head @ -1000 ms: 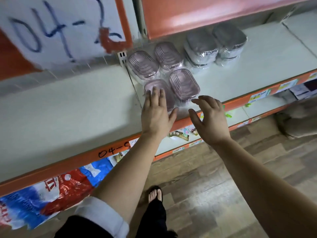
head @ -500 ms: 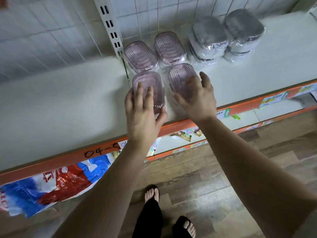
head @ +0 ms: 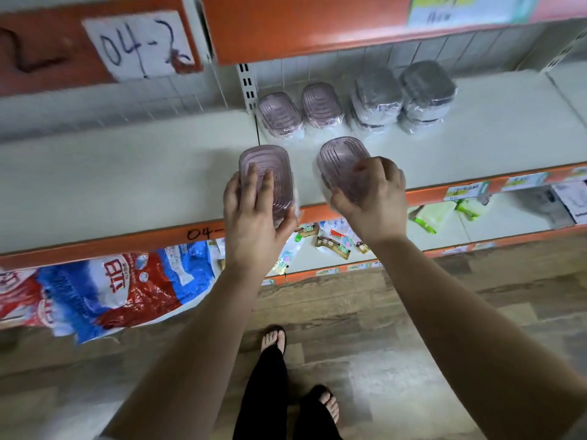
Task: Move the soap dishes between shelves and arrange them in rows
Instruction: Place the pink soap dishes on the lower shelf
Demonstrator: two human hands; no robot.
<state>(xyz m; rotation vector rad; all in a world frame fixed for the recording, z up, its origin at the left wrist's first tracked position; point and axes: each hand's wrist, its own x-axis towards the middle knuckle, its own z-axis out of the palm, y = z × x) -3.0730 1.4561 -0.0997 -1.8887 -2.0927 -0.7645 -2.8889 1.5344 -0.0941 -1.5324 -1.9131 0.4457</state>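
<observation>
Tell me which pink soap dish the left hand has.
The front-left pink dish, gripped by the left hand at the shelf edge. The right hand holds the front-right one; the two rear pink dishes sit untouched.

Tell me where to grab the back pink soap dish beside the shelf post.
Probably its near end, from the front, fingers over the top. The soap dish lies flat, the post at its left, another pink dish close on its right; only the front is open.
</observation>
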